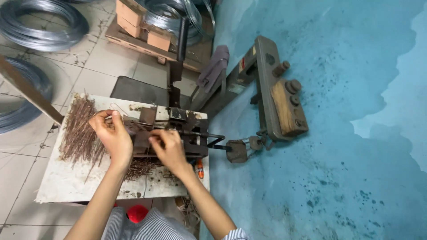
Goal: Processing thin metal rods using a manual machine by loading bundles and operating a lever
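— Pinching something thin, is it, that left hand (113, 135)?

— Yes. Thumb and fingers are closed on a short piece of wire (116, 108), a pale loop of it showing just above the fingertips. It sits close to the left side of the small bending jig (171, 133), probably so the wire can be fed straight across.

— And the right hand (168, 149)?

— It rests on the front of the jig, fingers curled down onto the dark metal. I cannot tell whether it grips a part of the jig or the wire's other end; the fingertips are hidden from above. It looks placed to steady things while the left hand guides.

— Where does the jig stand?

— Along the right edge of a scuffed white board (66, 182) that serves as the worktop, toward its far right corner. An upright lever (181, 40) rises from behind it, within reach of either hand.

— The brown heap?

— A pile of rusty cut wires (80, 129) along the board's left side, just beside the left hand, so stock is close. A smaller tangle of bent pieces (142, 168) lies at the front, under the wrists.

— Anything beyond the board?

— Coils of bright wire (42, 22) on the tiled floor at far left, and a heavy grey metal bracket (278, 95) lying on the blue floor to the right.
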